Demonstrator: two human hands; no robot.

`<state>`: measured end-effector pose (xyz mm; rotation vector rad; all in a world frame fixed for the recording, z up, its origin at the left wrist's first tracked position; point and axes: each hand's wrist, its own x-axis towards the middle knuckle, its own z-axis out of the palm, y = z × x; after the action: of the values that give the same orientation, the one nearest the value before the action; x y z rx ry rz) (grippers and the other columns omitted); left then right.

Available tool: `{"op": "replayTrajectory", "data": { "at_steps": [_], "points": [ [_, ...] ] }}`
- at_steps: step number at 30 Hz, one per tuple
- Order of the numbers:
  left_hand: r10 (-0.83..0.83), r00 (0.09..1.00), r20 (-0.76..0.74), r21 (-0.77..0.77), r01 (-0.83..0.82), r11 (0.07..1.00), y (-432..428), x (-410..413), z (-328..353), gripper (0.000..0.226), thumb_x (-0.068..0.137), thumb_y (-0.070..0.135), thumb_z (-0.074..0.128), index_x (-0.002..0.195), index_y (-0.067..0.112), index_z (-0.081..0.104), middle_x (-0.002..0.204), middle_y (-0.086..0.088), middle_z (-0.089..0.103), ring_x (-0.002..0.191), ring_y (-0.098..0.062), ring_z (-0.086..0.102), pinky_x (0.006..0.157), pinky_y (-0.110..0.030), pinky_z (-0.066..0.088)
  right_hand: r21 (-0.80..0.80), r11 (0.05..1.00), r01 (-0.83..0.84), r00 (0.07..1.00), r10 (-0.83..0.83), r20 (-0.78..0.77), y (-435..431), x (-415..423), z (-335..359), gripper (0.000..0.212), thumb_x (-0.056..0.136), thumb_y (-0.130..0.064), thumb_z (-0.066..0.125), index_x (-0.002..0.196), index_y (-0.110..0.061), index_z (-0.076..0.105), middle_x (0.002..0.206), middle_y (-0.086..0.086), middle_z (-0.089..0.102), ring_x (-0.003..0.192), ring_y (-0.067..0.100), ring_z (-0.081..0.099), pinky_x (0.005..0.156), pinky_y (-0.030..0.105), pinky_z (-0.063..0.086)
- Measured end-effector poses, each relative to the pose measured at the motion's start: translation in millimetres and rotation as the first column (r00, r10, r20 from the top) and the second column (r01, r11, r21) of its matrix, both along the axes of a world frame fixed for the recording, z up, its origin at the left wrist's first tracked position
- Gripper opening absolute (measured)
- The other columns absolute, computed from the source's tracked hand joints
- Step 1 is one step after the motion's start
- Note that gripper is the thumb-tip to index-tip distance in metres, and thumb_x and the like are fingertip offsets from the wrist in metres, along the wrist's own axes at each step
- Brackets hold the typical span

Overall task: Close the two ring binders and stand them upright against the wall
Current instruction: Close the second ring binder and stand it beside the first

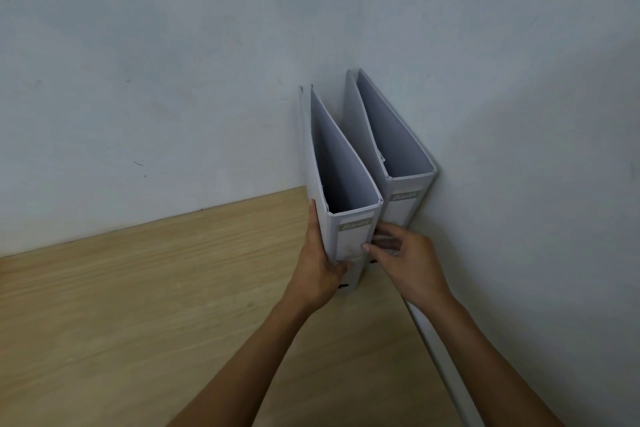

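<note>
Two white ring binders stand upright and closed in the corner, spines toward me. The right binder (pixel 405 204) rests against the right wall. The left binder (pixel 349 229) stands beside it, touching it. My left hand (pixel 320 267) grips the left binder's left cover, thumb across the spine. My right hand (pixel 405 260) is at the spine's right edge, fingertips touching it, fingers partly between the two binders.
A light wooden table (pixel 138 305) meets a pale wall (pixel 173 80) at the back and another wall (pixel 536 184) on the right. A white strip (pixel 440 357) runs along the table's right edge by the wall.
</note>
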<state>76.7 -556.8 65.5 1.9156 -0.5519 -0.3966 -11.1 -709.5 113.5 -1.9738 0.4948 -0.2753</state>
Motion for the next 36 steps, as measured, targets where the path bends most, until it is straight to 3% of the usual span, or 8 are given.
{"op": "replayTrajectory", "data": {
  "at_steps": [5, 9, 13, 22, 26, 30, 36],
  "points": [
    [0.014, 1.000, 0.010, 0.023, -0.014, 1.000, -9, 14, 1, 0.117, 0.078, 0.009, 0.079, 0.160, 0.023, -0.002, 0.156, -0.005, 0.040, 0.145, -0.022, 0.042, 0.106, -0.049, 0.051, -0.116, 0.990, 0.074, 0.997, -0.071, 0.028, -5, 11, 3, 0.025, 0.082, -0.016, 0.079, 0.105, -0.021, 0.070, 0.095, -0.014, 0.072, 0.086, -0.016, 0.063, 0.068, 0.004, 0.051],
    [0.014, 1.000, 0.008, 0.031, -0.014, 0.999, -15, 22, 1, 0.120, 0.078, 0.007, 0.079, 0.160, 0.024, -0.007, 0.154, -0.005, 0.041, 0.143, -0.023, 0.043, 0.104, -0.049, 0.053, -0.162, 0.979, 0.120, 0.993, -0.116, 0.034, -9, 17, 2, 0.013, 0.082, -0.021, 0.079, 0.089, -0.017, 0.069, 0.082, -0.010, 0.070, 0.075, 0.000, 0.066, 0.063, 0.012, 0.051],
    [0.007, 1.000, 0.011, 0.042, -0.007, 0.999, -19, 29, 0, 0.119, 0.078, 0.007, 0.080, 0.161, 0.022, -0.005, 0.153, -0.004, 0.042, 0.142, -0.021, 0.044, 0.103, -0.046, 0.053, -0.193, 0.968, 0.160, 0.987, -0.152, 0.057, -11, 21, -1, 0.012, 0.082, -0.024, 0.079, 0.081, -0.017, 0.070, 0.075, -0.011, 0.069, 0.070, 0.001, 0.065, 0.062, 0.018, 0.053],
    [-0.016, 1.000, -0.010, 0.102, 0.017, 0.995, -24, 36, -1, 0.117, 0.077, 0.012, 0.081, 0.160, 0.017, -0.002, 0.153, -0.003, 0.041, 0.141, -0.019, 0.045, 0.103, -0.048, 0.053, -0.215, 0.952, 0.216, 0.976, -0.208, 0.064, -9, 21, -2, 0.013, 0.083, -0.029, 0.077, 0.079, -0.022, 0.068, 0.074, -0.013, 0.069, 0.070, 0.001, 0.066, 0.061, 0.026, 0.058],
    [-0.040, 0.998, -0.053, 0.143, 0.048, 0.989, -26, 36, 2, 0.126, 0.077, 0.010, 0.081, 0.159, 0.020, -0.013, 0.152, -0.005, 0.041, 0.140, -0.020, 0.044, 0.106, -0.046, 0.052, -0.218, 0.948, 0.233, 0.972, -0.223, 0.070, -8, 21, -2, 0.013, 0.083, -0.029, 0.077, 0.079, -0.022, 0.067, 0.074, -0.012, 0.068, 0.070, 0.002, 0.066, 0.062, 0.027, 0.058],
    [-0.113, 0.980, -0.162, 0.254, 0.152, 0.955, -25, 44, 7, 0.131, 0.079, 0.009, 0.077, 0.156, 0.024, -0.027, 0.150, -0.013, 0.044, 0.138, -0.031, 0.048, 0.107, -0.051, 0.049, -0.192, 0.956, 0.223, 0.974, -0.212, 0.075, -7, 21, -3, 0.013, 0.084, -0.027, 0.077, 0.079, -0.021, 0.065, 0.076, -0.010, 0.069, 0.072, 0.006, 0.067, 0.064, 0.030, 0.058],
    [-0.052, 0.975, -0.215, 0.298, 0.117, 0.947, -16, 38, 11, 0.118, 0.084, 0.009, 0.072, 0.160, 0.027, -0.017, 0.157, -0.013, 0.040, 0.141, -0.034, 0.046, 0.108, -0.048, 0.048, -0.165, 0.968, 0.190, 0.982, -0.186, 0.038, -8, 19, 4, 0.008, 0.085, -0.021, 0.075, 0.082, -0.020, 0.067, 0.079, -0.008, 0.070, 0.076, 0.008, 0.068, 0.070, 0.030, 0.058]
  ]
}}
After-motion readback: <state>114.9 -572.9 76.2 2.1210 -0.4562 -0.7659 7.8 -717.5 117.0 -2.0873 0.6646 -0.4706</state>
